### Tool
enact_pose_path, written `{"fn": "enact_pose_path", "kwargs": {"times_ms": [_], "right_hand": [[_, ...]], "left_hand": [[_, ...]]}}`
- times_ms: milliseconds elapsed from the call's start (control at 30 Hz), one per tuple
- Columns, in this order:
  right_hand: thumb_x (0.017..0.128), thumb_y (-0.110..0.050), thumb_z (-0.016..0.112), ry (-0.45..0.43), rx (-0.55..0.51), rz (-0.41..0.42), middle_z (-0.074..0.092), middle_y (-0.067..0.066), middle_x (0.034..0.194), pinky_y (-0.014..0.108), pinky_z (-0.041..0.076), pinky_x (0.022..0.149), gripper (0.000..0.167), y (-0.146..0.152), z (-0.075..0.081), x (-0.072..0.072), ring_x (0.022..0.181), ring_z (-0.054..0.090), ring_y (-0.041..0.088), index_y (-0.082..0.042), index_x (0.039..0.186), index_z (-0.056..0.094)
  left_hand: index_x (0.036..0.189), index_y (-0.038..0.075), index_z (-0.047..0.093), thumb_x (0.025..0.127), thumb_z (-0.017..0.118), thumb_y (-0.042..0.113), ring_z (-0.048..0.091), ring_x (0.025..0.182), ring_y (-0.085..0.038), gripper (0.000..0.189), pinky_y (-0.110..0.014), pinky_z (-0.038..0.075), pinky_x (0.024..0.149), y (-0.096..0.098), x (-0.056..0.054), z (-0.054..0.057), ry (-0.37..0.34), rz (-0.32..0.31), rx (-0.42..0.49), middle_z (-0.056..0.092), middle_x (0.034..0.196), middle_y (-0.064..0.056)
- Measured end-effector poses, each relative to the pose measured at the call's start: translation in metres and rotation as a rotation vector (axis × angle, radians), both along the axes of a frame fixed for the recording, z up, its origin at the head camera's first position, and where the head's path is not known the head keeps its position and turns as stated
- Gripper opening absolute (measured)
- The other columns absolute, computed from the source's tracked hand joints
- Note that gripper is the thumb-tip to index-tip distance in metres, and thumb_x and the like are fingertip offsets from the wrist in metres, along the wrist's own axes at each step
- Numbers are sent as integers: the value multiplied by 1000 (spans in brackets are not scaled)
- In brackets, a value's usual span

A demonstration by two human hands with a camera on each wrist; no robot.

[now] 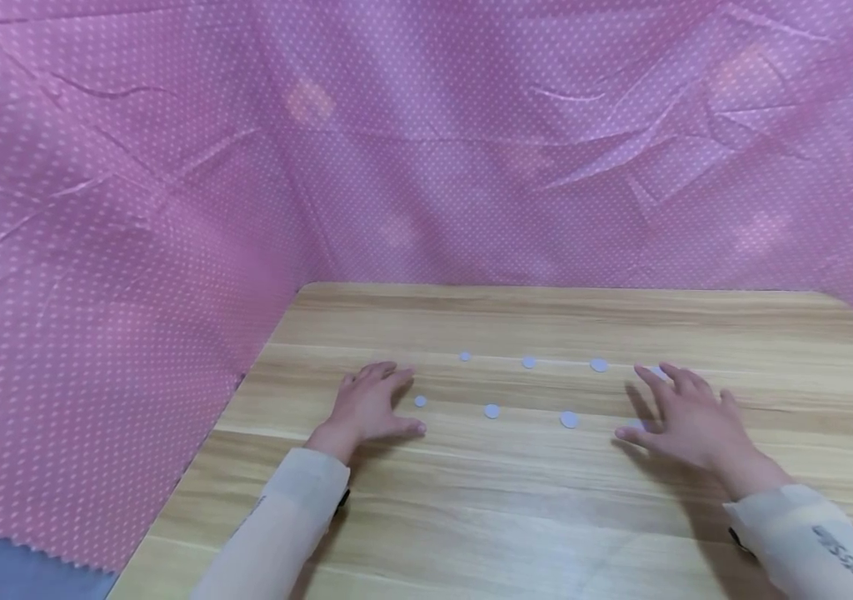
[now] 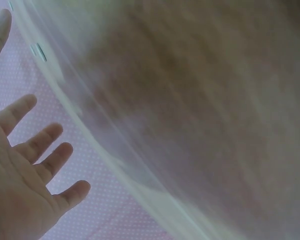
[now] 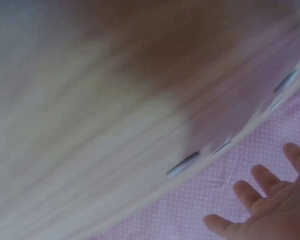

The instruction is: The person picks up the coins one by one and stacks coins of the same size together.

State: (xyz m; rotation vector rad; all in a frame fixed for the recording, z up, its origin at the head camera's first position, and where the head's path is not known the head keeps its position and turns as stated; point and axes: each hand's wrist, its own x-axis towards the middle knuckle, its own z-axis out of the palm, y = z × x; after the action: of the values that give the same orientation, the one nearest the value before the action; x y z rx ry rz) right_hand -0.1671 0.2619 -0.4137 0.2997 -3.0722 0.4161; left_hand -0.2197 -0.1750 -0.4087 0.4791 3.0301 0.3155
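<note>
Small flat pale discs lie in two rows across the wooden table (image 1: 471, 517), growing larger from left to right. My left hand (image 1: 370, 404) hovers with spread fingers beside the smallest front disc (image 1: 420, 402), holding nothing. At the other end, my right hand (image 1: 696, 421) is spread over the largest discs and partly covers them, its thumb by the front one (image 1: 636, 425) and fingertips by the back one (image 1: 657, 372). Between the hands sit a front disc (image 1: 568, 419) and a back disc (image 1: 599, 365). Both palms look empty in the wrist views, where discs (image 3: 183, 164) appear edge-on.
Pink dotted cloth (image 1: 426, 183) hangs behind the table and along its left side. The table's rounded back edge meets this cloth. Pale sleeves (image 1: 276, 517) cover both forearms, and dark bands (image 1: 340, 502) show under the wrists.
</note>
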Motion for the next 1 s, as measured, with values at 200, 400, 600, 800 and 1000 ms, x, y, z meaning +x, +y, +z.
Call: {"fn": "enact_pose_path", "kwargs": {"times_ms": [200,400,600,800,1000], "right_hand": [[72,-78,56,6,1,14,27,30,145,76,10,92,104,-10,-3,-4,127,24,54,-11,148,30],[73,-78,55,-9,7,39,28,27,145,75,11,94,101,-25,-3,-8,129,24,51,-14,148,31],[73,-75,58,-7,-1,66,31,26,145,74,11,95,99,-41,-2,-11,131,24,47,-15,148,32],[75,-71,61,-1,-11,94,30,24,146,73,10,97,95,-54,-1,-15,132,24,46,-13,146,35],[74,-70,63,24,-2,125,33,23,145,72,14,97,94,-65,-3,-17,132,26,45,-13,144,39]], "left_hand": [[139,22,49,65,77,62,33,133,-28,90,-54,22,104,2,-2,-1,2,2,23,43,143,-8],[136,20,53,66,79,58,39,127,-27,84,-50,28,102,2,-3,-3,9,-6,34,49,136,-5],[131,20,58,68,80,54,45,121,-26,74,-48,33,99,1,-5,-5,17,-23,38,53,129,-4],[128,21,61,70,81,47,48,118,-26,67,-48,37,96,4,-6,-4,9,-34,50,56,125,-4],[127,21,62,71,81,45,48,118,-26,64,-48,37,96,7,-7,-4,-16,-40,49,55,126,-6]]}}
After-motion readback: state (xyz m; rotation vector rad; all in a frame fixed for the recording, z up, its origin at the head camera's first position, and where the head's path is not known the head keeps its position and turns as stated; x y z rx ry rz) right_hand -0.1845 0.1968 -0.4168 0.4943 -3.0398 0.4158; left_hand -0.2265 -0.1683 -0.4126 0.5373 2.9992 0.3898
